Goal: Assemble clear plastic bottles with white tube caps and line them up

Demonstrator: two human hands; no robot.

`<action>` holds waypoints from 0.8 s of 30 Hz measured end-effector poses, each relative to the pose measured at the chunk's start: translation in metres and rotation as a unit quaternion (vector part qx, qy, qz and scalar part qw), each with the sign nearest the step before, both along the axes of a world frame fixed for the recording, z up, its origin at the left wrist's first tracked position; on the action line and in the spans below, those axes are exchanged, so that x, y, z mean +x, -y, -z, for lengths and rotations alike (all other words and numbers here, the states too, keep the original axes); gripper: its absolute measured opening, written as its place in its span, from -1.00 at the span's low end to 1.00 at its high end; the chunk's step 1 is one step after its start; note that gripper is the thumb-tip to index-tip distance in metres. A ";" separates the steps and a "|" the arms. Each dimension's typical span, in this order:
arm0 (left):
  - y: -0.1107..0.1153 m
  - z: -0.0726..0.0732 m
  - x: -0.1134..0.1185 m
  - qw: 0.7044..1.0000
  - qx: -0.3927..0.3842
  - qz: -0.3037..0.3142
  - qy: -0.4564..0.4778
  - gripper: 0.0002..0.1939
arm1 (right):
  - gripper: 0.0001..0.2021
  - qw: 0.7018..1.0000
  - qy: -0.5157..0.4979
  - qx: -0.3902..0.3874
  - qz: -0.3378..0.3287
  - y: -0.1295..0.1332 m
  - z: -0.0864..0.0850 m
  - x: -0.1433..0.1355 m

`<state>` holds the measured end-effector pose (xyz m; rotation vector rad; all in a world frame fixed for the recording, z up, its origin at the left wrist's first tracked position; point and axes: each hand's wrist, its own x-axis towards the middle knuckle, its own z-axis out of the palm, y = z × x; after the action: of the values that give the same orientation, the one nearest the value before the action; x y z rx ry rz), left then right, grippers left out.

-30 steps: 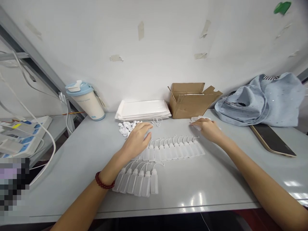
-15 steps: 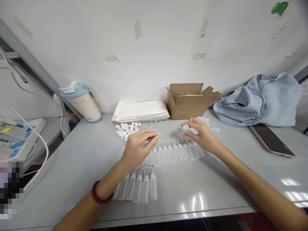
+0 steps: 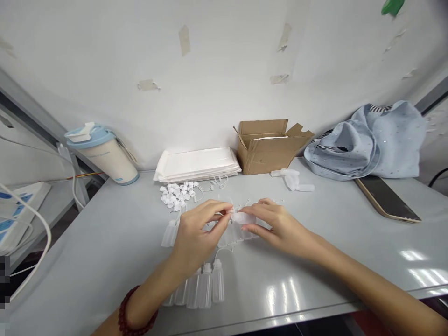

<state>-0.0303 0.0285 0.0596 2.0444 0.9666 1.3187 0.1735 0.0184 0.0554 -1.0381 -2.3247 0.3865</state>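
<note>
In my right hand (image 3: 280, 226) is a translucent plastic squeeze bottle (image 3: 242, 218), lying sideways with its mouth toward the left. My left hand (image 3: 199, 228) is closed in a pinch at that mouth, on a small clear nozzle that the fingertips mostly hide. Beneath both hands runs a row of similar bottles (image 3: 229, 237) with thin curved tubes on top, partly covered. Closer to the front edge lies a second group of bottles (image 3: 206, 289). White caps (image 3: 177, 193) are heaped behind my left hand, beside some loose clear nozzles (image 3: 220, 181).
At the back stand a stack of white sheets (image 3: 198, 163) and an open cardboard box (image 3: 268, 156). Several loose bottles (image 3: 294, 179) lie right of the box. A tumbler (image 3: 108, 156) leans at left; a blue cloth bag (image 3: 388, 140) and a phone (image 3: 388, 200) are at right.
My right hand has brought the bottle leftward and down to my left fingertips. Both hands now meet over the row of bottles. The view has shifted slightly.
</note>
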 end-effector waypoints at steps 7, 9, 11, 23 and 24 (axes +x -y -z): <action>0.008 -0.007 0.001 0.999 -0.044 0.001 -0.007 -0.82 | -0.79 0.999 -0.009 -0.028 0.024 0.001 -0.002 -0.003; 0.010 -0.009 0.001 0.999 -0.031 0.005 -0.024 -0.79 | -0.77 0.999 -0.013 -0.029 0.027 0.003 -0.003 -0.003; 0.011 -0.010 0.000 0.999 -0.004 0.011 -0.044 -0.75 | -0.73 0.999 -0.016 -0.031 0.035 0.005 -0.003 -0.004; 0.014 -0.009 0.001 0.993 0.061 0.025 -0.099 -0.66 | -0.60 0.995 -0.046 -0.081 0.046 0.013 -0.004 -0.010; 0.014 -0.009 0.001 0.993 0.056 0.024 -0.101 -0.65 | -0.61 0.994 -0.049 -0.083 0.044 0.013 -0.004 -0.010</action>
<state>-0.0295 0.0143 0.0684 2.3085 0.9400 1.1823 0.1639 0.0057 0.0593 -1.1686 -2.1804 0.5921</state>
